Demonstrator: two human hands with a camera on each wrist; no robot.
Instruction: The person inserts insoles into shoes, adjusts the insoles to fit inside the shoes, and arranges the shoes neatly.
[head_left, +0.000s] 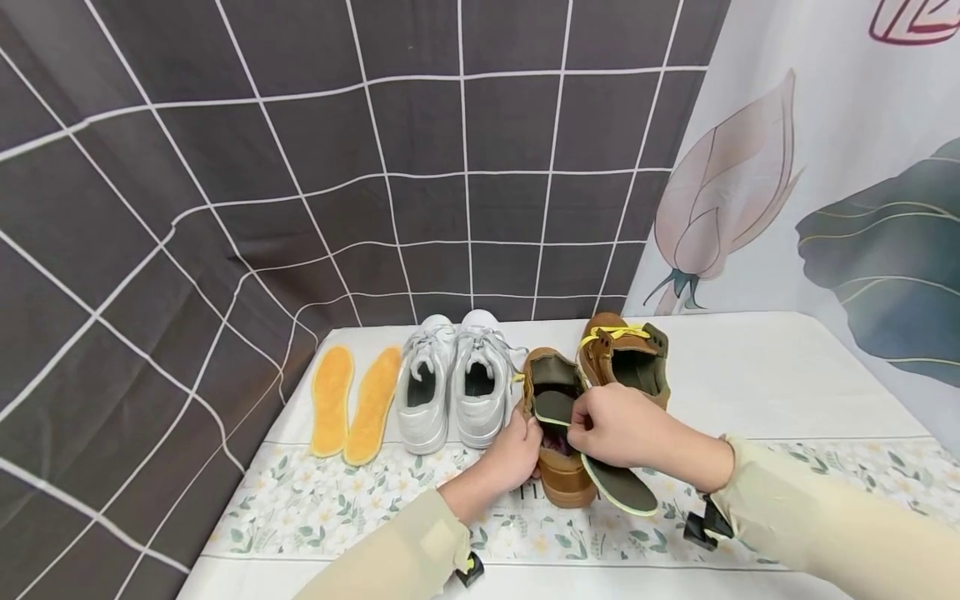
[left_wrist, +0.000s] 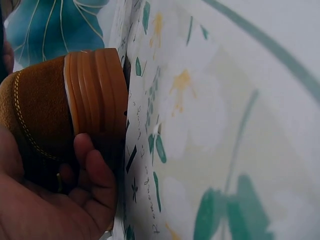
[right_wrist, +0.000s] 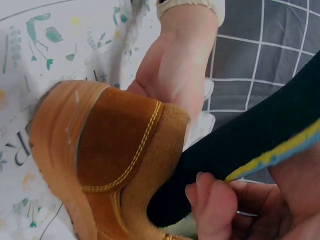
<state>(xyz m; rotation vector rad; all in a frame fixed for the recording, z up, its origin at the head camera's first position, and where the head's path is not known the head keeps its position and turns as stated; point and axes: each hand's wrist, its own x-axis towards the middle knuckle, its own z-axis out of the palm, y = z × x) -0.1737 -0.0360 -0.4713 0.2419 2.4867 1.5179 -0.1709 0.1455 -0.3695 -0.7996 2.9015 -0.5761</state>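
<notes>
In the head view, a brown suede shoe [head_left: 567, 487] stands with its heel toward me. My left hand [head_left: 516, 454] holds it by its left side, fingers against the upper near the sole in the left wrist view. My right hand [head_left: 618, 425] pinches a dark green insole [head_left: 621, 487] with a yellow edge. One end of the insole lies at the shoe's opening; the other sticks out to the lower right. The right wrist view shows the insole [right_wrist: 240, 132] slanting up from the shoe [right_wrist: 125, 135]. My right hand hides its middle in the head view.
A second brown shoe [head_left: 600, 367] with yellow laces stands just behind, to the right. On the left are two white sneakers [head_left: 427, 417] and a pair of orange insoles [head_left: 332, 400]. A dark gridded cloth [head_left: 420, 208] hangs behind the floral-patterned table cover [head_left: 330, 508].
</notes>
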